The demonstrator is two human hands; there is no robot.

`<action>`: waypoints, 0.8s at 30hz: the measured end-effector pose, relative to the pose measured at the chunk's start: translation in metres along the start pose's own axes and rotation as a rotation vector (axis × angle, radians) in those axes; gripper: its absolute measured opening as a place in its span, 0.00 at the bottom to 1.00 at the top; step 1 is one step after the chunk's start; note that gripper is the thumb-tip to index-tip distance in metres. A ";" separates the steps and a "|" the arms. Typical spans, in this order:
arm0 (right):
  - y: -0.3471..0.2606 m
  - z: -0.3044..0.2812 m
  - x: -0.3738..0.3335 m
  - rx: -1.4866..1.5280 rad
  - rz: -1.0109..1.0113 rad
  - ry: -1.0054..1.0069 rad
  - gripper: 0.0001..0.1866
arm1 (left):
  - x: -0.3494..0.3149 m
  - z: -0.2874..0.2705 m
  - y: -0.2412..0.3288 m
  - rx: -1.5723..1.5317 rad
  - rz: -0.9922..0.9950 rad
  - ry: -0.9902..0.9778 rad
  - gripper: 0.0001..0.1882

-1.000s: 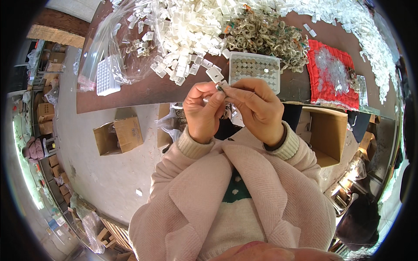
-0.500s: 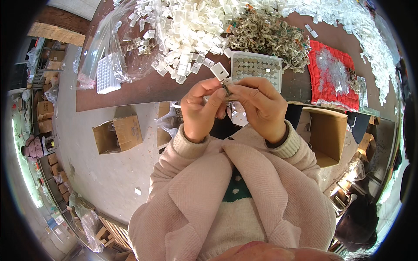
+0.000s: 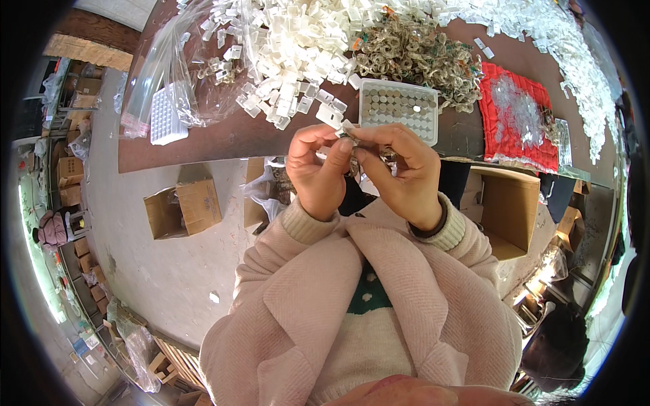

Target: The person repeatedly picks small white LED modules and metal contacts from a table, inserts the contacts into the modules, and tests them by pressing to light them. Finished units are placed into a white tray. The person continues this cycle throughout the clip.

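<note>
Pinching one small part from its two sides, the left hand and the right hand met over the near edge of the counter. The part was between the fingertips of both hands, at their far end; it was pale, with a darker bit too small to recognise. Just beyond it appeared a white casing, but I cannot tell whether the two were joined. Farther away was spread a heap of casings. A clear box of round discs stood just beyond the right hand, a tangled pile lay behind it, and to the right was a red cloth bearing clear pieces.
</note>
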State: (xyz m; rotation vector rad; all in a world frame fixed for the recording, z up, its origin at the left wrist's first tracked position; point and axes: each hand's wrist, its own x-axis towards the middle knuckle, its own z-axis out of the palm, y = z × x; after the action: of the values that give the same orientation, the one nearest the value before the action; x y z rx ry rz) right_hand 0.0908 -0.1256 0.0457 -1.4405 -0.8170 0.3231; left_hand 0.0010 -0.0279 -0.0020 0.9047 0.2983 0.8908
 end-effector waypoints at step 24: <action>0.005 0.008 -0.005 0.257 0.193 0.003 0.13 | -0.010 0.005 -0.009 -0.089 0.095 0.069 0.11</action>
State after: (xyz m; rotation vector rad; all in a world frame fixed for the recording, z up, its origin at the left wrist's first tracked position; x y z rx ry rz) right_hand 0.0832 -0.1217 0.0394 -1.2786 -0.6096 0.5525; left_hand 0.0029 -0.0411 -0.0072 0.8117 0.2745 1.0168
